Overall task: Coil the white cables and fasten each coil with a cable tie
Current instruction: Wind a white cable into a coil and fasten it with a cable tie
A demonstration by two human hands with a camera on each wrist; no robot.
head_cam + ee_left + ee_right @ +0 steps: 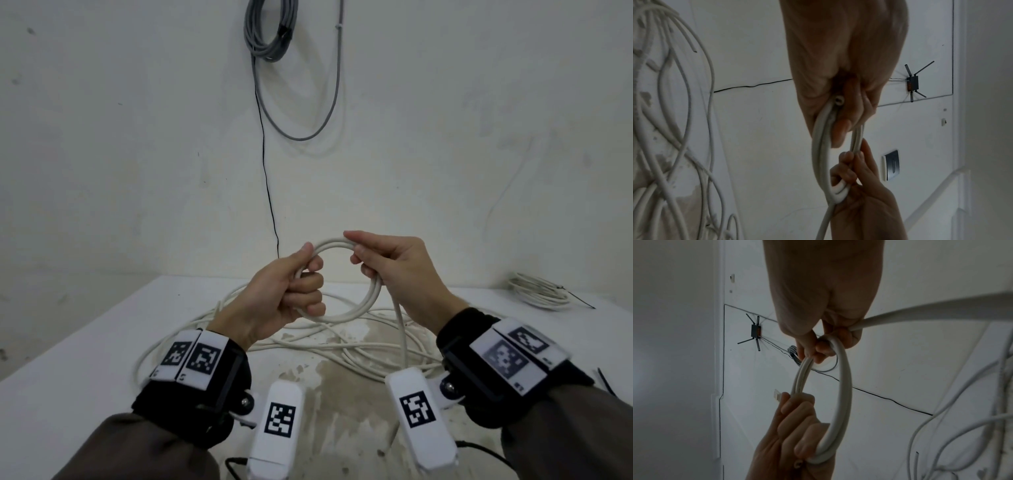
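Note:
A small coil of white cable [359, 308] hangs in the air between both hands above the table. My left hand [291, 291] grips the coil's left side, fingers curled round the strands [822, 146]. My right hand [387, 263] pinches the top right of the coil [844, 378] between thumb and fingers. From the right hand a loose strand [400, 335] drops to a tangle of white cable [342, 346] on the table. A cut cable end [839, 100] shows inside the left fist.
A finished white coil [537, 291] with a black cable tie [579, 301] lies at the table's back right. Another black tie [604, 380] lies at the right edge. A grey cable bundle [270, 31] hangs on the wall behind. The table top [85, 359] is white and stained.

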